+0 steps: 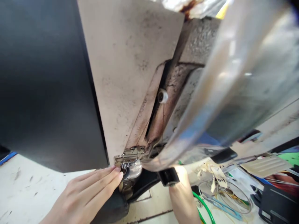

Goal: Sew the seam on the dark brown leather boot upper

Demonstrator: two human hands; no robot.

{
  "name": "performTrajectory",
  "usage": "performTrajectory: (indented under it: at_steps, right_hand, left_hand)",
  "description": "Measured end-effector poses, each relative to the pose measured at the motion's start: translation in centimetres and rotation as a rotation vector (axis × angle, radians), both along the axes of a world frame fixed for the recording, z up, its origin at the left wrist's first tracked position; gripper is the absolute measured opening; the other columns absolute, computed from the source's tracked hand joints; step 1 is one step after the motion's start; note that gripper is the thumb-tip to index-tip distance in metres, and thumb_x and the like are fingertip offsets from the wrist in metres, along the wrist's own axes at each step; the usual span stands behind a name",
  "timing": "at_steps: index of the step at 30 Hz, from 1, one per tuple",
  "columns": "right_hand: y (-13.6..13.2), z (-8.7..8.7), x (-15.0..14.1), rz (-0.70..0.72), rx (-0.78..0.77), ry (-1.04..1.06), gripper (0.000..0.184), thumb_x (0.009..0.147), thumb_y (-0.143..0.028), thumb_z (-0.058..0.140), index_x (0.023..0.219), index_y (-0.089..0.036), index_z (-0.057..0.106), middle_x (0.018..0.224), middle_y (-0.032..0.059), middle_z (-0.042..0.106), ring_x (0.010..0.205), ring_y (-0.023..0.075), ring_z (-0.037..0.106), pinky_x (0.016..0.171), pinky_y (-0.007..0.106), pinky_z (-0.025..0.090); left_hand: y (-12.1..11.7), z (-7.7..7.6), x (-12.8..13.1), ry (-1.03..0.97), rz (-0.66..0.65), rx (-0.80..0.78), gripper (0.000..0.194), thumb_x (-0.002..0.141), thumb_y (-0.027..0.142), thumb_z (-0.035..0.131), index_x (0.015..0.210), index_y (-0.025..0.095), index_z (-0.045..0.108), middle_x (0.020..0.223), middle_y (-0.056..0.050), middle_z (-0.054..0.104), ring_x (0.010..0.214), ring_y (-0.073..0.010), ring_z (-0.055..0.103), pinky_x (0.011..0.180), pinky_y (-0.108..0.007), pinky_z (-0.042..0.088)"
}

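My left hand (pixel 88 196) lies flat at the bottom left, fingers stretched out side by side. Its fingertips touch a shiny metal presser-foot part (pixel 132 169) at the base of a dirty beige machine body (pixel 126 62). Dark fabric (pixel 112 207) sits under that part, just beside my fingers. My right hand (pixel 184 196) reaches up from the bottom centre; its fingers are hidden behind a blurred shiny metal piece (pixel 210 102) that crosses the view. A small black block (pixel 168 176) sits by its upper edge.
A black panel (pixel 44 84) fills the left side. The white worktop (pixel 21 186) is stained. To the right lie a green cable (pixel 205 208), paper tags (pixel 216 174), a clear ring (pixel 224 196) and a black box (pixel 277 205).
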State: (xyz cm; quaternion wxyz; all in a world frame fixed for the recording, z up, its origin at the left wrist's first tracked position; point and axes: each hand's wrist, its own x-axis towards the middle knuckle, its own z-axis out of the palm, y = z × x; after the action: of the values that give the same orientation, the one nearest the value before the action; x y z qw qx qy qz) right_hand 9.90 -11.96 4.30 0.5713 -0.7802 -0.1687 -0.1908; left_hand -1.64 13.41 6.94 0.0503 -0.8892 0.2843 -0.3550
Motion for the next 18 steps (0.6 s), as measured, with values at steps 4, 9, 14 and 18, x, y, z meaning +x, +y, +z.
performTrajectory:
  at_steps: [4, 9, 14, 18]
  right_hand:
    - [1.1, -1.7, -1.2, 0.183, 0.171, 0.251, 0.046, 0.086, -0.047, 0.073, 0.123, -0.021, 0.062, 0.108, 0.0077, 0.075, 0.102, 0.0255, 0.070, 0.093, 0.036, 0.055]
    - [1.6, -1.9, -1.0, 0.153, 0.488, 0.282, 0.046, 0.080, -0.032, 0.080, 0.119, -0.022, 0.058, 0.097, 0.0043, 0.073, 0.078, 0.0185, 0.068, 0.064, 0.025, 0.053]
    - [2.6, -2.0, 0.3, 0.247, 0.557, 0.320, 0.021, 0.083, -0.037, 0.076, 0.080, -0.020, 0.063, 0.062, -0.0040, 0.052, 0.055, 0.0128, 0.045, 0.049, 0.024, 0.041]
    - [3.1, -2.7, 1.1, 0.269, 0.570, 0.298, 0.027, 0.085, -0.044, 0.073, 0.079, -0.022, 0.060, 0.064, -0.0047, 0.048, 0.057, 0.0130, 0.043, 0.052, 0.026, 0.040]
  left_hand:
    - [-0.5, 0.1, 0.2, 0.015, -0.023, -0.084, 0.036, 0.103, 0.017, 0.035, 0.126, 0.020, 0.062, 0.126, 0.004, 0.073, 0.124, -0.0061, 0.063, 0.113, -0.015, 0.038]
    - [-1.3, 0.3, 0.4, 0.036, 0.011, -0.092, 0.036, 0.097, 0.009, 0.040, 0.122, 0.017, 0.065, 0.121, 0.000, 0.076, 0.115, -0.0103, 0.070, 0.104, -0.017, 0.049]
    - [-2.9, 1.3, 0.5, -0.054, 0.081, -0.051, 0.039, 0.096, 0.010, 0.034, 0.104, 0.014, 0.072, 0.104, -0.003, 0.080, 0.091, -0.0115, 0.077, 0.083, -0.014, 0.058]
    - [-4.2, 1.7, 0.4, -0.084, 0.168, 0.025, 0.050, 0.094, 0.012, 0.025, 0.098, 0.014, 0.075, 0.099, -0.003, 0.080, 0.081, -0.0151, 0.079, 0.067, -0.019, 0.062]
